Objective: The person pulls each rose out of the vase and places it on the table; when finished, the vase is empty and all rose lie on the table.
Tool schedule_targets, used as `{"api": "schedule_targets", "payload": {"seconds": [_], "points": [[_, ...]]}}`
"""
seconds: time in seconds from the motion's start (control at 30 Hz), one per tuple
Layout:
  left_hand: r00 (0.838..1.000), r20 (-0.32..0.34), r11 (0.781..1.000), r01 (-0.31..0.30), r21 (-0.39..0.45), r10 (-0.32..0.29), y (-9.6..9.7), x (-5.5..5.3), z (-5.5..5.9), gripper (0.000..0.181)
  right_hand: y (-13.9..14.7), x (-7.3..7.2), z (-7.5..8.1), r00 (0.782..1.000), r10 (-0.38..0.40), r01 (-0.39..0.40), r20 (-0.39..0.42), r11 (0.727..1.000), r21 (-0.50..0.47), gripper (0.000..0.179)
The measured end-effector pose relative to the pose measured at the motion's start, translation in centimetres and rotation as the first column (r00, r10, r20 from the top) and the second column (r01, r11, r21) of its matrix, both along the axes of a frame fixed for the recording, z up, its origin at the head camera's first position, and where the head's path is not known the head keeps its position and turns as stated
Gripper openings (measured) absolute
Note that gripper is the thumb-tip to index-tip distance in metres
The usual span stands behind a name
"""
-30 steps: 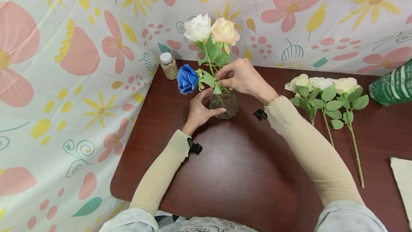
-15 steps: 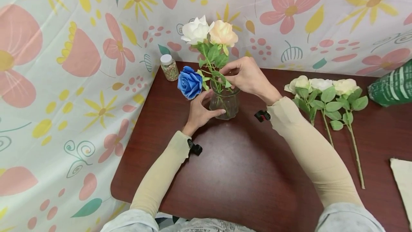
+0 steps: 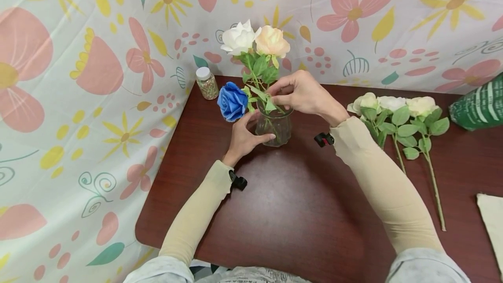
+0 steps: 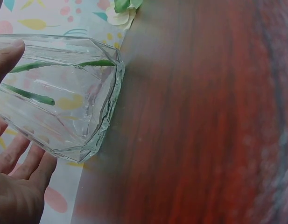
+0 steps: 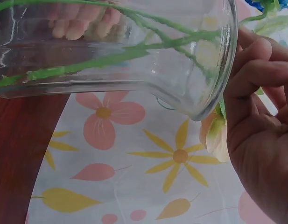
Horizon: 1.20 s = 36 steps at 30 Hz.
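My left hand (image 3: 242,138) curls round the side of a clear glass vase (image 3: 282,131), thumb in front; its fingers appear beyond the glass in the left wrist view. A white rose (image 3: 238,39) and a peach rose (image 3: 273,41) stand tall in the vase. Leaning left over the rim is a blue rose (image 3: 232,102). My right hand (image 3: 306,93) pinches the blue rose's stem among its leaves, right at the vase mouth. Green stems (image 5: 83,67) cross inside the glass in the right wrist view, and one stem end (image 4: 43,99) hangs above the vase bottom.
Three pale roses (image 3: 421,105) with leafy stems lie on the brown table (image 3: 275,213) at the right. Beyond them is a green patterned object (image 3: 481,104), with a beige cloth (image 3: 491,222) nearer. A white-capped jar (image 3: 207,84) stands back left, beside the flowered curtain (image 3: 98,143).
The right hand has lowered slightly at the vase mouth, and the blue rose has sunk and turned its bloom forward. The white and peach roses have shifted slightly left. The left hand stays on the vase.
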<state>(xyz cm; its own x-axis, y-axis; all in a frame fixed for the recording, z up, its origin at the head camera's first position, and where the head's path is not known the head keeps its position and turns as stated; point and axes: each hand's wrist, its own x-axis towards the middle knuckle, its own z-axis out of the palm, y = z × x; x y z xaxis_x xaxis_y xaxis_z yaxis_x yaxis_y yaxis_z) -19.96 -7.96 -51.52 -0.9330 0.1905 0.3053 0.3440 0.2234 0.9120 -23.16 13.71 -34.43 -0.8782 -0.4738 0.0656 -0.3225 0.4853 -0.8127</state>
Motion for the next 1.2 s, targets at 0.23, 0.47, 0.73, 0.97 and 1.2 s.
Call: {"api": "schedule_targets", "payload": {"seconds": [0.23,0.47,0.73,0.97,1.2], "points": [[0.998,-0.052,0.998,0.025,0.065,-0.022,0.0,-0.35,-0.17,0.095,0.11,-0.14,0.11,0.994,0.102,-0.098,-0.044,0.992,0.075,0.022],[0.998,-0.051,0.995,0.037,0.096,-0.032,0.03,-0.42,-0.22,0.093,0.28,-0.28,-0.06,0.988,0.131,-0.124,-0.082,0.988,0.093,0.017],[1.0,-0.022,0.996,0.023,0.081,-0.022,0.12,-0.15,-0.12,0.082,0.46,-0.28,-0.51,0.997,0.047,-0.05,-0.059,0.997,-0.052,0.018],[1.0,-0.029,1.0,-0.005,0.01,0.006,0.04,-0.13,-0.28,0.086,0.59,-0.21,-0.21,1.0,-0.005,0.006,0.016,0.996,-0.09,0.02],[1.0,-0.025,1.0,-0.006,0.0,0.005,0.03,-0.09,-0.16,0.082,0.51,0.04,0.18,1.0,0.008,-0.008,0.026,1.0,-0.007,0.012]]}}
